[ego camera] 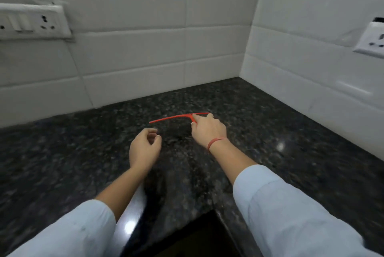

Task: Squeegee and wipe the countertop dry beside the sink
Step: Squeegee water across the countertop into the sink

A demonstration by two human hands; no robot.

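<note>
While our right hand (208, 130) grips the squeegee (178, 116), left hand (144, 147) loose and empty, we should press evenly, pulling straight.

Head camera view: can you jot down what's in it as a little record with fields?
Place: dark speckled countertop, white tiled walls
Tool: red squeegee, blade down at the countertop
Right hand: grips the squeegee's handle
Left hand: loosely curled, holds nothing
Sockets: socket panel far left, socket far right

Thin red squeegee (176, 117) blade-down on dark speckled granite countertop (270, 132), near back corner
</note>
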